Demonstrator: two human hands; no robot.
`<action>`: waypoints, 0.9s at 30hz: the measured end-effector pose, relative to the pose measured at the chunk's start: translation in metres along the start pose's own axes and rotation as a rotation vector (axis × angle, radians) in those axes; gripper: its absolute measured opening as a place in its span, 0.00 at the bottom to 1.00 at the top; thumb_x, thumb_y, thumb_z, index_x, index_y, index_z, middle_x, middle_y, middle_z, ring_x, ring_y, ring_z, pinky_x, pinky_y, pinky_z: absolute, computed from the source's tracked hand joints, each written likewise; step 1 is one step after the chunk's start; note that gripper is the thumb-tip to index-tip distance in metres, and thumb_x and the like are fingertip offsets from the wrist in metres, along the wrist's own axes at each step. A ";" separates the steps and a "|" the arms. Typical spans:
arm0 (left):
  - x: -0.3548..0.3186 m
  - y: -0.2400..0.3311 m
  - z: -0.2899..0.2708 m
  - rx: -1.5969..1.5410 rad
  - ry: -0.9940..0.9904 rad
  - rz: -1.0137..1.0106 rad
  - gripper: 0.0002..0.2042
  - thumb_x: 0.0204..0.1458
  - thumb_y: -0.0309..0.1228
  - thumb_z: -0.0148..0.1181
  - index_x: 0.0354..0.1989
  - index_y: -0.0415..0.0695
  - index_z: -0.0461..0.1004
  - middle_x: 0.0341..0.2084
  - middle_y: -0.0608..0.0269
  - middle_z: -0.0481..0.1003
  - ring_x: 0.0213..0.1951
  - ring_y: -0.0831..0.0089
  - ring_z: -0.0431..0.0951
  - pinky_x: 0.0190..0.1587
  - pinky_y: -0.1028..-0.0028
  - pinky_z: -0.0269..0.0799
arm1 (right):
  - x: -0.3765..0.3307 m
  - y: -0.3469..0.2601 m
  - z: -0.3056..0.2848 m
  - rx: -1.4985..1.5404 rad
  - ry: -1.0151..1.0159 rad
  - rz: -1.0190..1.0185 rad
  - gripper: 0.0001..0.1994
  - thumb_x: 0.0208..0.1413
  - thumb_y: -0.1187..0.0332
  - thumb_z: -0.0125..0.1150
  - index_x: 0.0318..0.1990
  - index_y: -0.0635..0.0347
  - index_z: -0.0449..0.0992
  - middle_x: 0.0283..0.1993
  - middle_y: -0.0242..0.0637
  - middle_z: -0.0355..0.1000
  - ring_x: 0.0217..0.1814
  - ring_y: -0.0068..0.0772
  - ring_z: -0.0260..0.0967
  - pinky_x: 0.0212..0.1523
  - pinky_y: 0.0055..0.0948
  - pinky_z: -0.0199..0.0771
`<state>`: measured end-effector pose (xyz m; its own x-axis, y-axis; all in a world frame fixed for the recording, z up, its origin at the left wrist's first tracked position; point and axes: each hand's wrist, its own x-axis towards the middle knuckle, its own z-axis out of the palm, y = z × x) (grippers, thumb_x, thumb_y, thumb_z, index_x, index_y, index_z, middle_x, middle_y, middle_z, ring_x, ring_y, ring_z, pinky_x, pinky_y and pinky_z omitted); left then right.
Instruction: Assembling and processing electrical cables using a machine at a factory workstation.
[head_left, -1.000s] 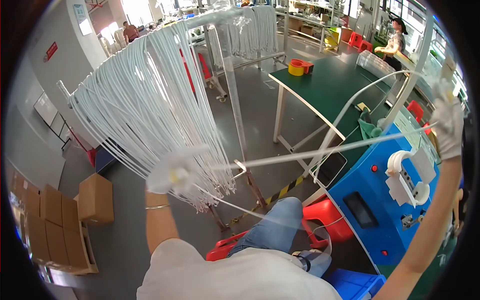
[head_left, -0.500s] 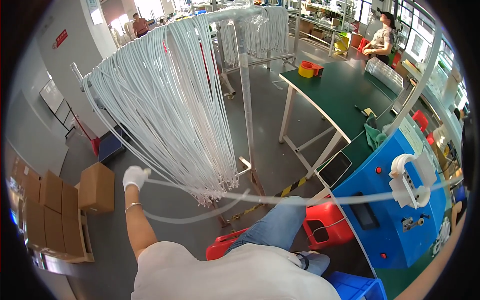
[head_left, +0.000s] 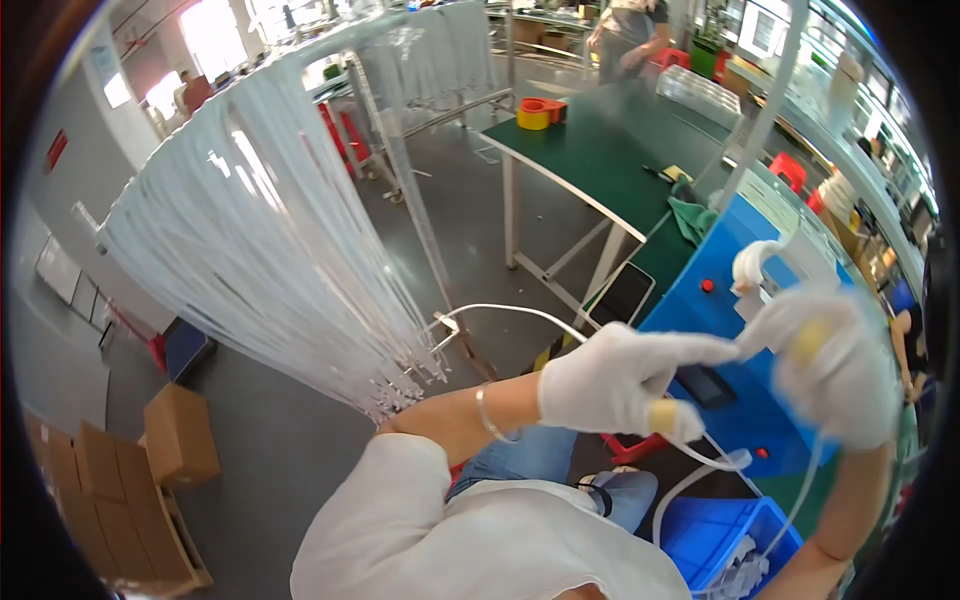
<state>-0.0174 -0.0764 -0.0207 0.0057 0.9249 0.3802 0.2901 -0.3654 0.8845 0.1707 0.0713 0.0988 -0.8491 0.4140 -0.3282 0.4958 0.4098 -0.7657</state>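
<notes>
My left hand (head_left: 620, 380), in a white glove with a yellowish fingertip patch, is closed around a white cable (head_left: 520, 310), its index finger stretched to the right. The cable arcs in from the left and leaves below the hand in a loose loop (head_left: 690, 485). My right hand (head_left: 840, 370), also gloved, is smeared by motion in front of the blue machine (head_left: 690, 320). Its fingers come close to the left index tip, and whether they touch cannot be made out. A thin white strand (head_left: 805, 490) runs down from under it toward the blue bin (head_left: 700, 540).
A rack hung with many white cables (head_left: 260, 220) stands at left. Beyond the machine is a green table (head_left: 590, 150) with a yellow and red tape dispenser (head_left: 540, 113). Cardboard boxes (head_left: 180, 435) sit at lower left. A person (head_left: 630, 40) stands behind the table.
My left hand has swung from beside the rack at left over to the machine. My right hand has come into view from the right edge. The view has turned right.
</notes>
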 end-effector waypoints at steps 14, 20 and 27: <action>0.075 -0.070 0.024 -0.519 0.185 -0.127 0.10 0.50 0.33 0.64 0.29 0.38 0.74 0.20 0.69 0.72 0.17 0.89 0.62 0.18 0.86 0.53 | -0.051 0.119 0.068 0.308 0.619 0.223 0.09 0.56 0.69 0.53 0.34 0.67 0.76 0.17 0.29 0.63 0.14 0.14 0.57 0.16 0.17 0.56; 0.098 -0.072 0.020 -0.456 0.196 -0.287 0.08 0.55 0.30 0.57 0.32 0.37 0.73 0.17 0.72 0.67 0.15 0.89 0.59 0.16 0.88 0.50 | -0.092 0.172 0.067 0.332 0.847 0.246 0.09 0.55 0.69 0.55 0.31 0.67 0.75 0.21 0.32 0.65 0.16 0.15 0.58 0.15 0.12 0.57; 0.132 -0.065 0.025 -0.370 0.216 -0.238 0.06 0.56 0.28 0.55 0.35 0.38 0.71 0.21 0.64 0.74 0.14 0.90 0.59 0.14 0.89 0.51 | -0.112 0.195 0.054 0.253 1.062 0.221 0.07 0.54 0.72 0.58 0.27 0.65 0.74 0.25 0.28 0.65 0.19 0.12 0.57 0.17 0.12 0.52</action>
<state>-0.0117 0.0720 -0.0351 -0.2292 0.9587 0.1686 -0.1000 -0.1955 0.9756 0.3526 0.0603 -0.0435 -0.0988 0.9922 0.0761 0.4623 0.1135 -0.8795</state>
